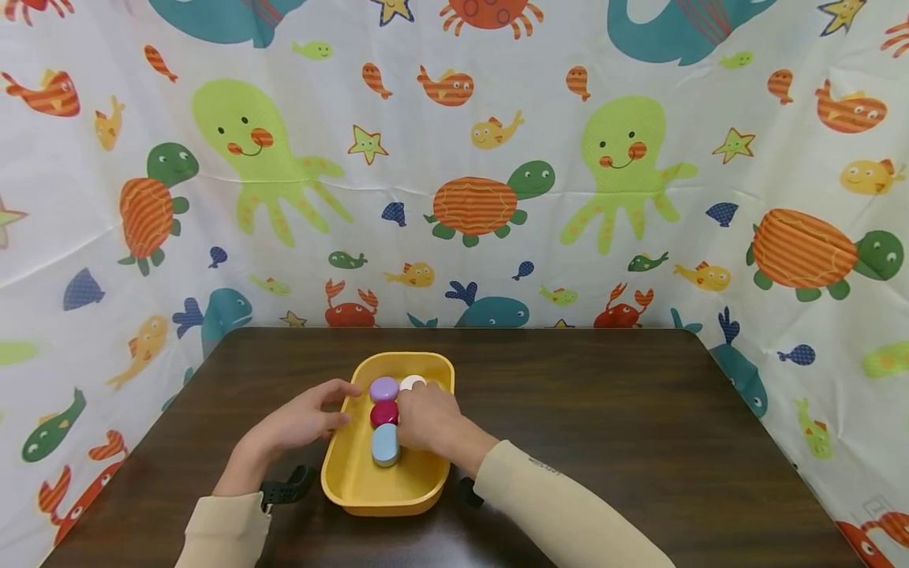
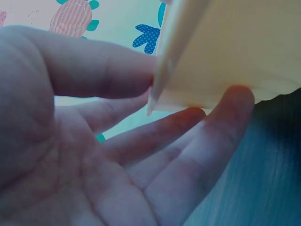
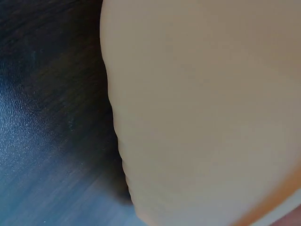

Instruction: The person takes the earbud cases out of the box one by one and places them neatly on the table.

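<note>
A yellow oblong tub (image 1: 337,473) stands on the dark table. Inside it sit a round purple piece (image 1: 384,388), a round crimson piece (image 1: 384,414), a light blue piece with rounded ends (image 1: 386,445) and a white piece (image 1: 412,382). My left hand (image 1: 305,414) is at the tub's left side; its thumb touches the rim and its fairly straight fingers rest along the outer wall (image 2: 225,56). My right hand (image 1: 429,418) reaches into the tub beside the crimson piece, partly covering the white one. Its fingertips are hidden, so I cannot tell what they hold.
The dark wooden table (image 1: 604,426) extends to both sides of the tub. A white curtain (image 1: 398,150) printed with sea animals hangs behind it and along both sides. In the right wrist view the tub's outer wall (image 3: 197,103) fills most of the frame.
</note>
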Available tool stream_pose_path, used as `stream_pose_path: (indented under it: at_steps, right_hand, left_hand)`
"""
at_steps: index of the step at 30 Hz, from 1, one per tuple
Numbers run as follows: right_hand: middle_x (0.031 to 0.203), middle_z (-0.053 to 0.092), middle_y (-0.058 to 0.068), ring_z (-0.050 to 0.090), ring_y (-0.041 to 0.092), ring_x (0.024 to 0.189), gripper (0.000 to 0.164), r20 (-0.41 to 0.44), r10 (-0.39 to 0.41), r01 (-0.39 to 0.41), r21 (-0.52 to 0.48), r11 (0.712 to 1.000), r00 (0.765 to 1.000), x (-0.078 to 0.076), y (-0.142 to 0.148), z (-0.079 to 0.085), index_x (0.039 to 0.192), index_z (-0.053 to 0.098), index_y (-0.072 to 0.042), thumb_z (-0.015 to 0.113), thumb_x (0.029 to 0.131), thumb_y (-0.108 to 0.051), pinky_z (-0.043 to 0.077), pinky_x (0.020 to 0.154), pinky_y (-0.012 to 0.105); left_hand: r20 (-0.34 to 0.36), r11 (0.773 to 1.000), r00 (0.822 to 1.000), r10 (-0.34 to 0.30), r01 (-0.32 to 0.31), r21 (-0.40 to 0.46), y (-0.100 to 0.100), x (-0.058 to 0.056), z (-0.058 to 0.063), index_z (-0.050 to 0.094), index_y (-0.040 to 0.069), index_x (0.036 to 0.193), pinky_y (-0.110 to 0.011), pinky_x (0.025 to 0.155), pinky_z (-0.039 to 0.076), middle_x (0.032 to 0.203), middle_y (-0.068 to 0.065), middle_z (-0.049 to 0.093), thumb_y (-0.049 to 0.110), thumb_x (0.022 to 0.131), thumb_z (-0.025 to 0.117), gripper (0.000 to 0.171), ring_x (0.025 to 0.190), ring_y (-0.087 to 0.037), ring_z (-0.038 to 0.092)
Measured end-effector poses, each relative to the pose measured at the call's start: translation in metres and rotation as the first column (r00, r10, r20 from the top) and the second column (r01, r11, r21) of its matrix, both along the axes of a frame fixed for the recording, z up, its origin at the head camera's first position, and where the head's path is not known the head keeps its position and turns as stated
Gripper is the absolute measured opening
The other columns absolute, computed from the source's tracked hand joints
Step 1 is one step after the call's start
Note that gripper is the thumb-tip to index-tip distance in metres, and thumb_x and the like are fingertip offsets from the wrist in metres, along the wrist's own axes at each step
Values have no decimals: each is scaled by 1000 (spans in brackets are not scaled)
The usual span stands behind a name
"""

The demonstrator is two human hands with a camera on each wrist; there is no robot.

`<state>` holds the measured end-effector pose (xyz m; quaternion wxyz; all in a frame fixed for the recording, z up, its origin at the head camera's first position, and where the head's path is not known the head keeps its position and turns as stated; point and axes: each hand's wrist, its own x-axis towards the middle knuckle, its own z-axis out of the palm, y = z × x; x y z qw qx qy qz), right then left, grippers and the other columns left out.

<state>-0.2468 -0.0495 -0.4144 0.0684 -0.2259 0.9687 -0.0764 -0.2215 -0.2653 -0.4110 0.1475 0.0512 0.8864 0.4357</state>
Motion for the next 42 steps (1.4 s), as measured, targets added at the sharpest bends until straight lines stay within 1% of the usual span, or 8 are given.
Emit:
stream_pose_path:
  at_steps: [4,8,18,22,26,33,39,42]
  right_hand:
    - [95,56,3,48,19,89,21,-14,4,-4,26,1000,1000,-1,-1,-3,90,72,-15,81,81,-33,51,67,30]
    - [100,57,3,48,19,92,22,-22,6,-5,35,999,1000,-2,-2,-4,91,74,-16,81,80,-34,53,68,30]
    - [101,56,2,48,19,94,40,-55,97,-92,95,991,994,1,-1,-5,116,70,-17,81,82,-33,53,72,31]
    - [104,56,1,47,19,96,43,-41,133,-129,90,988,990,3,0,-4,123,67,-19,81,83,-30,52,76,31]
    - [109,57,1,47,19,97,46,-16,126,-124,81,989,992,7,-1,-4,124,66,-20,82,82,-30,52,75,31]
    - [123,60,1,48,20,104,51,-53,99,-90,166,982,994,12,-5,-8,127,66,-22,81,80,-34,54,74,32]
    - [123,61,1,49,21,106,53,-69,109,-95,181,979,992,14,-6,-9,128,65,-22,83,79,-35,55,77,33]
    - [124,61,1,50,20,106,52,-56,116,-105,161,981,992,14,-5,-8,127,65,-24,83,80,-35,56,79,34]
  left_hand:
    - [5,1000,1000,-1,1,-1,1,0,0,52,5,139,-47,90,57,140,-20,52,12,96,65,45,110,-30,60]
    - [4,1000,1000,-2,2,-2,2,-1,0,52,5,139,-47,90,57,141,-20,51,13,96,65,46,110,-30,60]
    - [7,1000,1000,-2,2,4,0,-1,1,51,4,139,-46,89,58,141,-22,51,12,96,64,46,109,-30,60]
    - [2,1000,1000,-6,6,10,0,-1,1,52,4,139,-47,89,58,142,-22,51,12,96,64,45,110,-30,60]
    - [1,1000,1000,-6,6,13,0,0,1,51,4,139,-48,90,58,142,-22,51,12,96,65,45,112,-31,60]
    - [8,1000,1000,-10,10,19,1,1,1,51,3,139,-48,90,57,142,-22,50,12,97,64,46,111,-31,60]
    - [12,1000,1000,-4,4,18,0,1,1,52,4,139,-47,90,57,141,-22,51,12,97,64,45,110,-30,60]
    - [4,1000,1000,-21,21,14,-1,0,2,51,3,140,-49,89,58,141,-25,51,12,97,63,45,112,-31,60]
